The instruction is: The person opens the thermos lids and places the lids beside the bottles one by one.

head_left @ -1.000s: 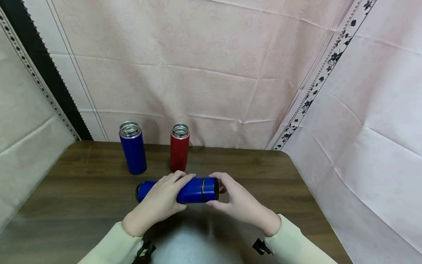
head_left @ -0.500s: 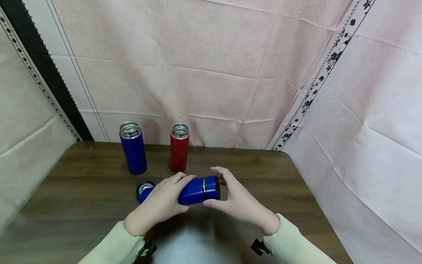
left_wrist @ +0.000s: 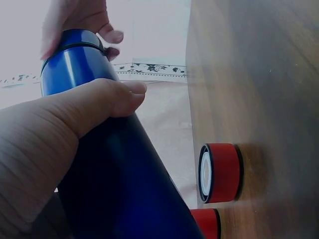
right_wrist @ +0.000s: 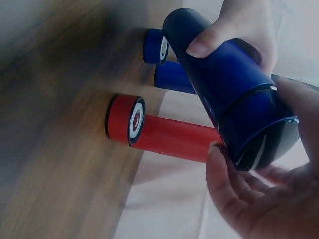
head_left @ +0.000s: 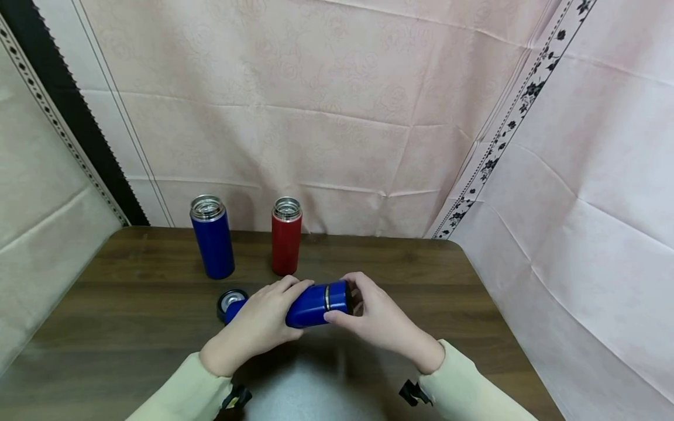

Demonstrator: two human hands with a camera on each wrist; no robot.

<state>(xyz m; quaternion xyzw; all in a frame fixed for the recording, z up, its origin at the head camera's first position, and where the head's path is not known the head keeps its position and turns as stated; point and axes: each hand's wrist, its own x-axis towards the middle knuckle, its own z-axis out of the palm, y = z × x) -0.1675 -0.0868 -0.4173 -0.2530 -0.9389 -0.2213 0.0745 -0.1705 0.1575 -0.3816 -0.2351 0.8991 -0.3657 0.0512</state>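
Observation:
My left hand [head_left: 260, 324] grips the body of a blue thermos flask [head_left: 308, 309], which is held tilted above the table with its capped end to the right. Thumb and fingers of my right hand [head_left: 376, 318] are curled round the blue screw lid [head_left: 337, 297] at that end. In the right wrist view the lid's dark top [right_wrist: 271, 142] faces my right palm. On the table by my left hand lies a loose blue lid [head_left: 231, 303], partly hidden by that hand. A loose red lid [right_wrist: 122, 118] also rests on the table, hidden in the head view.
Farther back on the wooden table [head_left: 131, 327], a blue flask [head_left: 213, 242] and a red flask [head_left: 286, 240] stand upright without lids. Pale cloth [head_left: 337, 117] hangs behind the table and along both sides.
The held flask has tilted slightly, uncovering the silvery inside of the loose blue lid. My right fingers loosened from the flask's lid, then closed round it again.

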